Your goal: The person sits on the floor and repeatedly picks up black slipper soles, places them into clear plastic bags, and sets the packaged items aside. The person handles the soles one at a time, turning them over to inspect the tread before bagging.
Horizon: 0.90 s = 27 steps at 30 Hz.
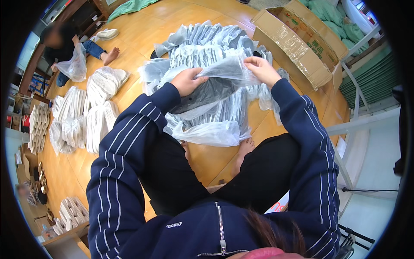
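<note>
A clear plastic bag with a dark, flat, sole-like piece inside is stretched between my two hands. My left hand pinches its left side, thumb on top. At the right end, my right hand grips the bag's edge between thumb and fingers. Beneath and beyond them lies a wide pile of similar bagged grey pieces, packed in rows on the floor. One whitish plastic bag rests across the near side of the pile, close to my feet.
An open cardboard box stands at the far right beside a metal frame. To the left are bundles of white soles, some in clear plastic. Past these a seated person holds a plastic bag. Wooden shelving lines the left.
</note>
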Tool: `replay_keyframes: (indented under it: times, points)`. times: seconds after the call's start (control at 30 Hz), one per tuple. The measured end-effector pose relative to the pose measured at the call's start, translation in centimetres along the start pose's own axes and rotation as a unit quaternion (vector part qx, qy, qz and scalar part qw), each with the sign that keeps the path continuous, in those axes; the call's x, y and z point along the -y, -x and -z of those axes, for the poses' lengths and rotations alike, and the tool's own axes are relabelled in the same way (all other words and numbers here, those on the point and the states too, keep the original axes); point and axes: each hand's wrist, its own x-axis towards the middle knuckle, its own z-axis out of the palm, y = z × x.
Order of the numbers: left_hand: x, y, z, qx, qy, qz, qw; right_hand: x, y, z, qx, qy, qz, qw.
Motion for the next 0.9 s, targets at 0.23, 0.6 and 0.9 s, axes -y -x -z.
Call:
replay_keyframes:
  times: [0.23, 0.6, 0.9]
  points:
    - [-1.0, 0.8, 0.4, 0.010, 0.091, 0.006, 0.996, -0.2, 0.4, -0.5, 0.088, -0.064, -0.012, 0.994]
    - [-1.6, -0.2, 1.5, 0.213, -0.066, 0.114, 0.968, -0.8, 1.7, 9.5, -0.341, -0.281, 0.096, 0.892]
    - [3.9, -0.9, 0.5, -0.009, 0.017, 0.178, 0.984, -14.8, 9.8, 9.2, -0.031, 0.194, -0.131, 0.972]
